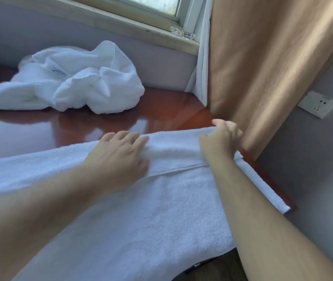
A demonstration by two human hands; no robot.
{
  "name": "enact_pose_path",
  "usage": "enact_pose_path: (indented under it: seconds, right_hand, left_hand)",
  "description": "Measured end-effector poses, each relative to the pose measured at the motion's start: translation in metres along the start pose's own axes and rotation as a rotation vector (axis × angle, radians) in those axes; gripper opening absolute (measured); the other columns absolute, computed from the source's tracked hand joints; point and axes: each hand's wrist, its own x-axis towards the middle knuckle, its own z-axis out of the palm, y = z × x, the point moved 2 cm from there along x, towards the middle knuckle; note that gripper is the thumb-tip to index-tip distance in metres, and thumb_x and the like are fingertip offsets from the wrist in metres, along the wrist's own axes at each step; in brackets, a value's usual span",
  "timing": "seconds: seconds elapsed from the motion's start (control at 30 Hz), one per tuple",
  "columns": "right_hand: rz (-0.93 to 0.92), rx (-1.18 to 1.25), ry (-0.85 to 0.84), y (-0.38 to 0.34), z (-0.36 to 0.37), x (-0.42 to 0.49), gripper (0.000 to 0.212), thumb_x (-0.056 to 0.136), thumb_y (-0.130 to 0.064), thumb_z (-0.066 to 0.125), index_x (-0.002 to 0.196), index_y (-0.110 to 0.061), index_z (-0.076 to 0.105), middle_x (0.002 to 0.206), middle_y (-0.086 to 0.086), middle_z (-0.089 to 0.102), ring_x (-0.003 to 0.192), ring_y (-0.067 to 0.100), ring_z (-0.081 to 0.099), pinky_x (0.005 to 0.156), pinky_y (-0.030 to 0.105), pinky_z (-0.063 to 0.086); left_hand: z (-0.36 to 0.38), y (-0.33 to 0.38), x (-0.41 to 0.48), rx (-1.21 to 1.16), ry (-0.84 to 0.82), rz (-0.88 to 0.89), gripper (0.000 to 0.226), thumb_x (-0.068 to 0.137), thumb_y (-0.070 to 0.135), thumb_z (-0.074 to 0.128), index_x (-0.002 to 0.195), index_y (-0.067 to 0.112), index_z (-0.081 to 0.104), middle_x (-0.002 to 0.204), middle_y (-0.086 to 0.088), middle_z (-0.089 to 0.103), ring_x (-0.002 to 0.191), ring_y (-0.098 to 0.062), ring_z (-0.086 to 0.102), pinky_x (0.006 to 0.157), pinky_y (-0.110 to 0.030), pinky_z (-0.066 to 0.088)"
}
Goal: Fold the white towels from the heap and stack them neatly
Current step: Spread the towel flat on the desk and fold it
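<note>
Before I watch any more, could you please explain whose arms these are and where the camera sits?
There is no machine: one camera worn on a person's head looks down at their own bare arms. A white towel lies spread over the near part of a glossy reddish-brown table, a strip folded over at its far side. The left hand lies flat on that fold; the right hand grips the towel's far edge near a tan curtain. Further back sits the heap of unfolded white towels.

Glossy wooden table (104, 126) — towel heap (66, 82), spread towel (161, 209).
</note>
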Motion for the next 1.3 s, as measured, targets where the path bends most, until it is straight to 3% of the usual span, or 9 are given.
enact_pose_path:
  seconds: [0.13, 0.3, 0.47, 0.6, 0.7, 0.93, 1.1, 1.2, 1.3]
  right_hand:
    - [-0.259, 0.14, -0.404, -0.033, 0.02, -0.03, 0.035, 0.093, -0.025, 0.055, 0.126, -0.019, 0.064, 0.134, 0.003, 0.051, 0.124, 0.024, 0.049, 0.106, 0.04, 0.041]
    - [-0.496, 0.144, -0.213, -0.037, 0.013, -0.057, 0.024, 0.091, -0.022, 0.063, 0.114, -0.019, 0.069, 0.121, 0.0, 0.059, 0.114, 0.024, 0.052, 0.095, 0.041, 0.044]
    - [-0.851, 0.315, -0.27, -0.032, -0.018, -0.088, 0.025, 0.082, -0.035, 0.069, 0.097, -0.015, 0.072, 0.099, 0.0, 0.064, 0.097, 0.022, 0.054, 0.091, 0.032, 0.045]
    - [-0.846, 0.21, -0.249, -0.022, -0.023, -0.106, 0.014, 0.082, -0.022, 0.066, 0.092, -0.017, 0.074, 0.095, -0.002, 0.064, 0.095, 0.025, 0.055, 0.085, 0.043, 0.047]
    - [-0.794, 0.225, -0.3, -0.018, -0.027, -0.107, 0.016, 0.078, -0.01, 0.059, 0.084, -0.016, 0.072, 0.085, -0.004, 0.063, 0.088, 0.021, 0.056, 0.081, 0.044, 0.048]
    - [-0.628, 0.119, -0.543, -0.053, -0.036, -0.105, 0.035, 0.081, -0.041, 0.043, 0.068, -0.015, 0.061, 0.077, -0.002, 0.06, 0.079, 0.017, 0.056, 0.074, 0.041, 0.051]
    - [-0.747, 0.127, -0.625, -0.122, -0.012, -0.15, 0.024, 0.096, -0.034, 0.053, 0.108, -0.019, 0.068, 0.12, 0.001, 0.063, 0.119, 0.02, 0.052, 0.103, 0.039, 0.042]
    - [-0.743, -0.108, -0.786, -0.143, 0.007, -0.179, 0.058, 0.102, -0.051, 0.033, 0.153, -0.024, 0.032, 0.165, 0.004, 0.02, 0.152, 0.027, 0.012, 0.122, 0.046, 0.013]
    - [-0.718, -0.149, -0.809, -0.144, 0.012, -0.185, 0.067, 0.102, -0.056, 0.024, 0.161, -0.028, 0.007, 0.169, 0.001, -0.003, 0.154, 0.026, -0.008, 0.123, 0.047, -0.001]
  left_hand:
    - [-0.014, 0.006, -0.017, -0.051, 0.173, 0.127, 0.044, 0.09, 0.053, 0.043, 0.12, 0.024, 0.056, 0.117, 0.005, 0.057, 0.104, -0.023, 0.052, 0.083, -0.038, 0.043]
    - [-0.018, -0.002, -0.035, -0.044, -0.022, 0.089, 0.04, 0.087, 0.07, 0.044, 0.107, 0.036, 0.049, 0.107, 0.015, 0.047, 0.101, -0.014, 0.049, 0.073, -0.029, 0.041]
    - [-0.028, 0.003, -0.039, 0.041, 0.085, 0.094, 0.029, 0.102, 0.045, 0.026, 0.097, 0.027, 0.048, 0.097, 0.007, 0.053, 0.09, -0.018, 0.052, 0.059, -0.032, 0.035]
    - [-0.037, 0.013, -0.043, -0.027, 0.17, 0.054, 0.031, 0.102, 0.043, 0.019, 0.091, 0.023, 0.04, 0.085, 0.006, 0.051, 0.073, -0.02, 0.048, 0.056, -0.034, 0.034]
    - [-0.036, 0.013, -0.052, -0.121, 0.081, 0.057, 0.032, 0.099, 0.05, 0.024, 0.093, 0.029, 0.047, 0.092, 0.01, 0.056, 0.084, -0.016, 0.055, 0.061, -0.034, 0.044]
    - [-0.039, -0.041, -0.09, -0.299, 0.137, -0.178, 0.017, 0.098, 0.037, 0.042, 0.107, 0.038, 0.056, 0.107, 0.019, 0.057, 0.103, -0.011, 0.05, 0.079, -0.032, 0.044]
    - [-0.029, -0.086, -0.126, -0.046, -0.18, -0.272, 0.057, 0.096, 0.06, 0.028, 0.151, 0.043, 0.026, 0.161, 0.017, 0.02, 0.146, -0.014, 0.02, 0.118, -0.033, 0.02]
    - [-0.033, -0.116, -0.146, -0.052, -0.249, -0.368, 0.067, 0.094, 0.068, 0.018, 0.156, 0.044, 0.011, 0.167, 0.013, 0.004, 0.153, -0.014, 0.005, 0.121, -0.034, 0.006]
    - [-0.041, -0.151, -0.17, -0.089, -0.298, -0.437, 0.071, 0.089, 0.071, 0.009, 0.156, 0.048, 0.006, 0.167, 0.015, 0.002, 0.153, -0.011, 0.0, 0.122, -0.038, 0.0]
